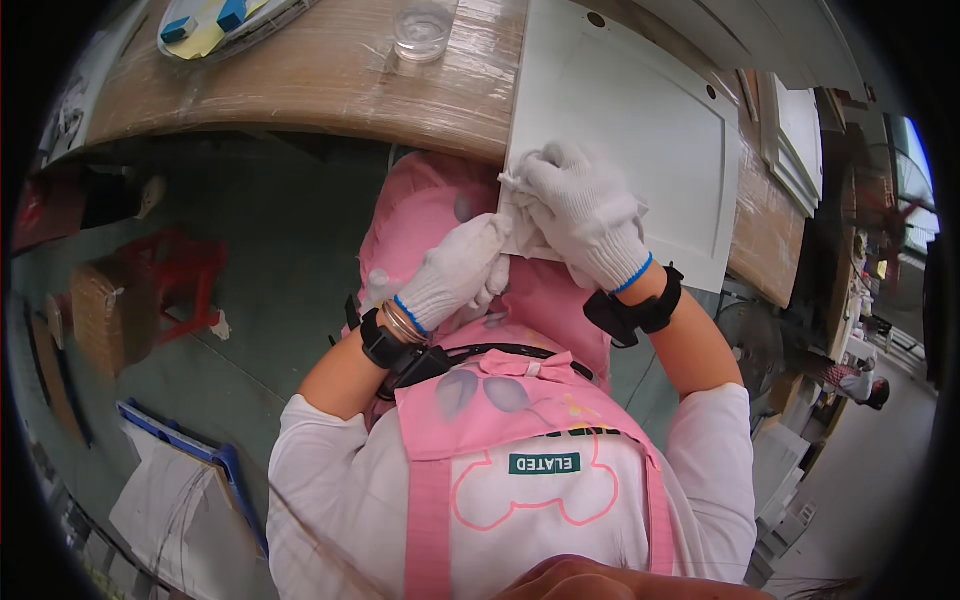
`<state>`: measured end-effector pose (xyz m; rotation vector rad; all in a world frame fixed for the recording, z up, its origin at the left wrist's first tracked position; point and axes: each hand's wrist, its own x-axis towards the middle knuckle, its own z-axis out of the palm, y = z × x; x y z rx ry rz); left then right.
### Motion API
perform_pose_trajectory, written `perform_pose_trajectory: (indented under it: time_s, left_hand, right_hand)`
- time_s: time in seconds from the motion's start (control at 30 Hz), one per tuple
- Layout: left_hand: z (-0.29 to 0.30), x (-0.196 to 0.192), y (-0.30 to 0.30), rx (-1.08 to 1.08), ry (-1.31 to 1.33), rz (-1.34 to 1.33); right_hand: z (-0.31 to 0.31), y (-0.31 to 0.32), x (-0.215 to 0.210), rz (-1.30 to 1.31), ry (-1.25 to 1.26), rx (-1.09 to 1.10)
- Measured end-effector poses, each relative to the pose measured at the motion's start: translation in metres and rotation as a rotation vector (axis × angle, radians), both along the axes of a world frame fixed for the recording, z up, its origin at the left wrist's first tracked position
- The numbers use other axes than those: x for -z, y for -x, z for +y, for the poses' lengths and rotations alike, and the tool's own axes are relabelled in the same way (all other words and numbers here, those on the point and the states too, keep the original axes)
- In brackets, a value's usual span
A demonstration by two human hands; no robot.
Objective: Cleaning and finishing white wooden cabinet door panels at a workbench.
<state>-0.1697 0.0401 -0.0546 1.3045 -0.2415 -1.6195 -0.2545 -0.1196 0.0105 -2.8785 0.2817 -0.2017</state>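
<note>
Both my hands wear white knitted gloves with blue cuff edges. A white cabinet door (pixel 625 125) with a raised frame lies on the table, its near edge toward my lap. My right hand (pixel 585 210) is closed around a bunched white cloth (pixel 524 238) over the door's near left corner. Close beside it, my left hand (pixel 460 270) has its fingers closed at that same corner, against the cloth's edge. The cloth and the glove are both white, so what lies between the left fingertips is hard to separate. Two dark round holes show along the door's far right side.
The brown table (pixel 300 75) is wrapped in clear film. A glass of clear liquid (pixel 422 32) and a white tray (pixel 235 40) with blue blocks stand on it. More white panels (pixel 795 135) lie right. A red stool (pixel 185 275) and a carton (pixel 112 312) stand left.
</note>
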Motion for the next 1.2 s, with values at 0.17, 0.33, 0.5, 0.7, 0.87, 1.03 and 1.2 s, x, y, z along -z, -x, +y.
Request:
perform_pose_trajectory:
  time_s: [0.17,0.33,0.5,0.7,0.87,1.03,1.2]
  left_hand:
    - [-0.002,0.007,0.004,0.091,0.016,-0.066]
    - [-0.004,-0.006,0.002,0.045,0.002,-0.154]
    - [-0.006,0.018,0.008,0.124,-0.002,-0.137]
    - [-0.005,0.005,0.007,0.063,0.020,-0.221]
    - [-0.002,0.007,0.009,0.019,0.049,-0.211]
    - [0.002,0.007,0.006,-0.002,0.066,-0.138]
    - [-0.002,-0.002,0.002,0.113,0.044,-0.172]
  right_hand:
    - [-0.001,0.017,0.003,0.008,-0.025,-0.053]
    - [-0.014,-0.003,0.008,-0.077,-0.077,0.031]
    - [0.009,0.048,-0.005,0.024,-0.025,-0.060]
    - [-0.009,0.094,0.007,0.045,-0.151,0.101]
    - [0.006,0.031,0.006,-0.110,-0.087,0.076]
    - [0.007,0.041,0.003,-0.052,-0.075,-0.030]
    - [0.003,0.033,0.003,0.029,-0.084,-0.104]
